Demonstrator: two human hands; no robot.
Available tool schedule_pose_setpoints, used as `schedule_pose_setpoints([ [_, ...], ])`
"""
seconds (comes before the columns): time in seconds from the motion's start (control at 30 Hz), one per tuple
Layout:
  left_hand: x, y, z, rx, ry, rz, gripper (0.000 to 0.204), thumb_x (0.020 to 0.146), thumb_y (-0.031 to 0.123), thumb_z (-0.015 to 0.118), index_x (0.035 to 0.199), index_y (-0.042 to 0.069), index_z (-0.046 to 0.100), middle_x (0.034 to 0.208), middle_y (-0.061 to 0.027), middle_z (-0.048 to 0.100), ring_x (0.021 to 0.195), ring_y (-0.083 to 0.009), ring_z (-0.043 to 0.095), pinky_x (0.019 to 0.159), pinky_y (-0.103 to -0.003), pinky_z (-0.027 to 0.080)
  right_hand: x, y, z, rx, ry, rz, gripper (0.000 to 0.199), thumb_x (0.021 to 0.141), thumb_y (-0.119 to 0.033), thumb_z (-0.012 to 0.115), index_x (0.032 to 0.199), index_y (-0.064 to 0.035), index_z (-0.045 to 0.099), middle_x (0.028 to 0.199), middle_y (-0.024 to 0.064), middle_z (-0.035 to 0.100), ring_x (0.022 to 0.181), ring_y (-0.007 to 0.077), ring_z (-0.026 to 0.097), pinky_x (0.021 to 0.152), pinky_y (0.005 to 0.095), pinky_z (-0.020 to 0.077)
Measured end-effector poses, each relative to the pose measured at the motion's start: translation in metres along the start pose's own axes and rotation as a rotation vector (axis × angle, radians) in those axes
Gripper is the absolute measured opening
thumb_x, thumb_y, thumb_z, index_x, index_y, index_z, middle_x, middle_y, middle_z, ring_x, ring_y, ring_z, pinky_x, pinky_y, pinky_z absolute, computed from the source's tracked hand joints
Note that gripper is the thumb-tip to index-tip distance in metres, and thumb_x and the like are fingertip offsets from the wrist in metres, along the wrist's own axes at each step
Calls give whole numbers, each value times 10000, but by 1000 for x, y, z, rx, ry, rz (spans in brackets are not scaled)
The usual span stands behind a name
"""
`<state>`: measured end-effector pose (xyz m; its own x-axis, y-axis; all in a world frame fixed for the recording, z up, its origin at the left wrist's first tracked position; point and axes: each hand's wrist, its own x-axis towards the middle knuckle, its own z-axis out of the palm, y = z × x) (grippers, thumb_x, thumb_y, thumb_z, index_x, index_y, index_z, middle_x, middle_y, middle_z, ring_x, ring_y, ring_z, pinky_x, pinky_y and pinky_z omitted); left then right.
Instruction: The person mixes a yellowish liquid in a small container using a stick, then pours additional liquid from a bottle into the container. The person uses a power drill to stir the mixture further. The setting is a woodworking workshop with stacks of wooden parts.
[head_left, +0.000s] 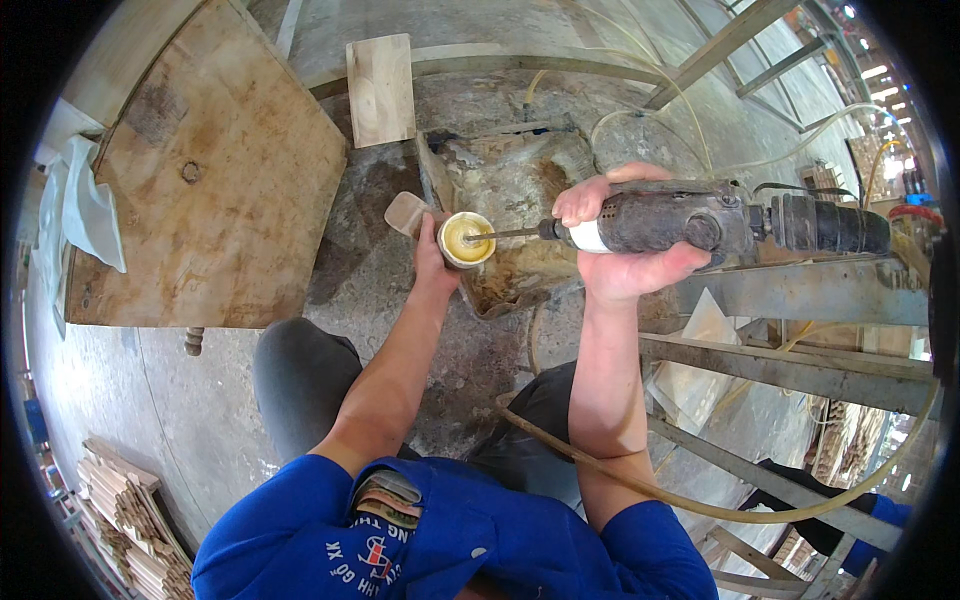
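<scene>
My left hand [434, 262] is wrapped round a small round cup [484, 258], its open top facing me. Inside lies a creamy yellow paste [462, 232]. A flat, rounded beige piece [404, 212] sticks out beside my left fingers; whether it is joined to the cup I cannot tell. In my right hand [625, 270] is a dark, worn power drill [655, 215], lying nearly level with its chuck to the left. From the chuck a thin metal rod [515, 233] reaches into the paste. A white band [588, 237] circles the drill's front.
Below the cup sits a shallow, stained tray [490, 300] on the concrete floor. A wooden board [380, 90] lies beyond it. At left stands a stained wooden panel [210, 190] with a pale cloth [88, 205]. Metal frames [790, 370] and a hose [740, 515] run along the right.
</scene>
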<state>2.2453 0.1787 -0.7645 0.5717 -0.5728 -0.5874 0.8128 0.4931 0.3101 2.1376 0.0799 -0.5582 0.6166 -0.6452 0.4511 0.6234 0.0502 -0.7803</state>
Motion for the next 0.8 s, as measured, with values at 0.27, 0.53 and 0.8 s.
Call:
schedule_pose_setpoints([
  [0.27,5,-3,-5,16,14,-26,422,916,434,417,1062,47,506,1043,-109,591,961,-245,582,841,-419,487,0,3,-4,36,-42,-1,913,596,-878,373,1019,-75,473,659,80,517,589,204,500,575,359,434],
  [0.53,11,-4,-10,-24,-5,-55,427,911,429,432,1053,34,509,1019,-109,594,942,-251,590,832,-417,495,0,4,-5,28,-42,-2,901,602,-878,362,1002,-78,473,657,83,514,587,203,496,576,358,431],
  [0.8,6,-6,-3,47,28,-34,425,914,424,426,1044,27,508,1003,-119,594,929,-257,591,820,-421,499,1,4,-7,18,-38,7,898,600,-878,365,997,-80,475,653,83,514,591,207,499,578,360,429],
])
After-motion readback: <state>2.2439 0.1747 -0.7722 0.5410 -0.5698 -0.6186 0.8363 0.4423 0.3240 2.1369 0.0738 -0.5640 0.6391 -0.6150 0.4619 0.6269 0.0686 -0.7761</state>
